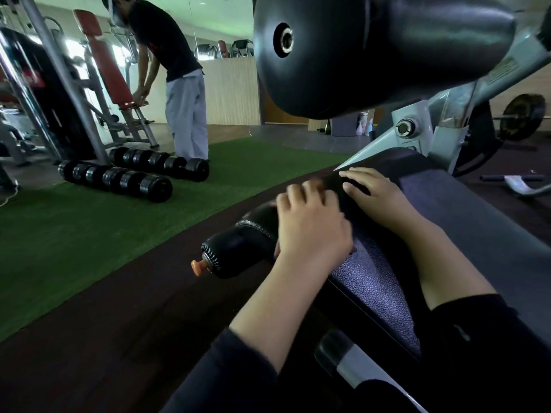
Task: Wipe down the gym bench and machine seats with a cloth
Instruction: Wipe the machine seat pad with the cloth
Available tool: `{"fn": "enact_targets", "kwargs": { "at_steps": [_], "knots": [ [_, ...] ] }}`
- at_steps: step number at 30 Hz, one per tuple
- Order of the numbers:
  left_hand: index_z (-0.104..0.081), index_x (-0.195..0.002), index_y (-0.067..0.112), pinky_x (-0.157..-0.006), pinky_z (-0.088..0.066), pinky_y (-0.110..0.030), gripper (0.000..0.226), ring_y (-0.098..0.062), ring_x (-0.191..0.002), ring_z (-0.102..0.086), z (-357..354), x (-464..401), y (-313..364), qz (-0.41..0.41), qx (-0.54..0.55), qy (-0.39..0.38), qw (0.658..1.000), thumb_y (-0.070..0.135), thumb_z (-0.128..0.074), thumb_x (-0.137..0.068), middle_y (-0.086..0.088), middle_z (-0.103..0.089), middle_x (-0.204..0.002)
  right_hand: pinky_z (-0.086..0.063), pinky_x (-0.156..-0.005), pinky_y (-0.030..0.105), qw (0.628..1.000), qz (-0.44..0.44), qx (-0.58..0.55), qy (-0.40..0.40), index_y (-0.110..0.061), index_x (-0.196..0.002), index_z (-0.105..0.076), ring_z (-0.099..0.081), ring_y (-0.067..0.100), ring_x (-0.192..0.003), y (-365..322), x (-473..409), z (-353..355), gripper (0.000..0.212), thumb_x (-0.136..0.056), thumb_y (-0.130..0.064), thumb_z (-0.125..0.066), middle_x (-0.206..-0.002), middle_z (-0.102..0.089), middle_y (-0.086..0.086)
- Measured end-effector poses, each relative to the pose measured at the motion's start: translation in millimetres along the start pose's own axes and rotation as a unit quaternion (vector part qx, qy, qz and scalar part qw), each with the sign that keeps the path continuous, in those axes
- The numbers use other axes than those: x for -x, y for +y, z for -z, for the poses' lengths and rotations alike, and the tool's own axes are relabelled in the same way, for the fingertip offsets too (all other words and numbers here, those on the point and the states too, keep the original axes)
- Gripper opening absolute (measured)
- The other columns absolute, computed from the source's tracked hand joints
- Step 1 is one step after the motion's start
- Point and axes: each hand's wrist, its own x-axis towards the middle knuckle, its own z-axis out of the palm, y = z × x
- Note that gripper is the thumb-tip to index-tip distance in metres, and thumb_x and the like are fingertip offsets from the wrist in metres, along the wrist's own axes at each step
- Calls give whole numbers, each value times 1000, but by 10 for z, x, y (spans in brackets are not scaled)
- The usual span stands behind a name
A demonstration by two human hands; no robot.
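A dark cloth lies over the left edge of the grey textured bench pad. My left hand is blurred; its fingers curl over the near part of the cloth at the pad's edge. My right hand lies flat on the cloth, fingers spread and straight, pressing it on the pad. A black foam roller with an orange end cap sticks out to the left below my left hand. A large black roller pad hangs overhead.
The machine's grey steel frame rises behind the pad. Rows of black dumbbells lie on green turf. Another person bends over a red-padded bench. A barbell plate sits far right.
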Motion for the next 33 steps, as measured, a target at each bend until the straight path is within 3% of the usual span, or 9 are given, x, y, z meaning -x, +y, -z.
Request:
{"fn": "enact_targets", "kwargs": {
  "at_steps": [3,6,8,10,13,18,23,27,33],
  "knots": [
    [-47,-137,21,-112,-23,-46,47,-35,-128,-36,101,-179,24,-55,118,-84,988,42,-43,-95,-14,-41,-138,-25,-114,37,998,6,-32,60,-16,-122,-61,-47,16,-125,-40,10,27,30,-93,-20,-53,-132,-54,4],
    [-46,-136,26,-108,-34,-46,44,-30,-127,-41,275,-253,-143,-31,259,-82,962,40,-43,-95,-8,-43,-138,-35,-94,20,987,6,-51,152,-10,-117,-63,-54,21,-113,-219,103,103,27,-92,-13,-52,-121,-59,9],
    [-45,-137,26,-96,-44,-42,44,-28,-123,-46,339,-237,-321,5,244,-37,969,38,-43,-94,-4,-43,-139,-35,-89,21,981,18,-53,184,-11,-117,-62,-54,18,-108,-429,201,113,27,-92,-14,-51,-120,-57,7],
    [-48,-133,25,-85,-42,-35,41,-27,-119,-50,329,-211,-489,65,219,-46,972,36,-42,-94,-1,-46,-137,-32,-88,17,988,51,-54,134,-12,-118,-61,-51,15,-110,-639,284,41,28,-93,-18,-51,-121,-57,5],
    [-51,-132,25,-88,-42,-33,38,-24,-119,-51,237,-168,-619,110,238,-81,962,37,-37,-98,0,-50,-136,-20,-106,20,999,39,-21,-4,-20,-133,-52,-34,14,-134,-803,374,-182,40,-96,-35,-45,-141,-45,1],
    [-54,-129,30,-82,-39,-31,37,-21,-117,-53,145,-86,-646,96,217,-87,968,40,-33,-100,6,-54,-133,2,-116,35,998,25,30,-42,-30,-143,-35,-7,13,-145,-587,417,-200,44,-100,-36,-35,-154,-25,-4],
    [-52,-132,31,-83,-40,-32,39,-22,-119,-52,102,-109,-600,86,186,-76,976,42,-33,-100,8,-53,-136,-2,-116,38,998,-59,22,0,-27,-143,-37,-10,21,-145,-384,305,-76,43,-99,-30,-37,-155,-25,2],
    [-47,-137,37,-89,-41,-35,41,-22,-123,-50,92,-154,-512,54,152,-63,985,45,-32,-99,11,-50,-140,-2,-117,40,997,-54,52,5,-31,-143,-36,-9,25,-145,-428,319,-150,47,-97,-42,-40,-155,-23,5],
    [-46,-139,36,-90,-40,-34,41,-22,-126,-48,72,-250,-382,17,135,-54,989,39,-35,-99,11,-48,-143,-21,-113,30,998,-28,12,50,-18,-134,-50,-30,22,-138,-336,295,-97,40,-94,-14,-45,-146,-39,9]
  ]
}}
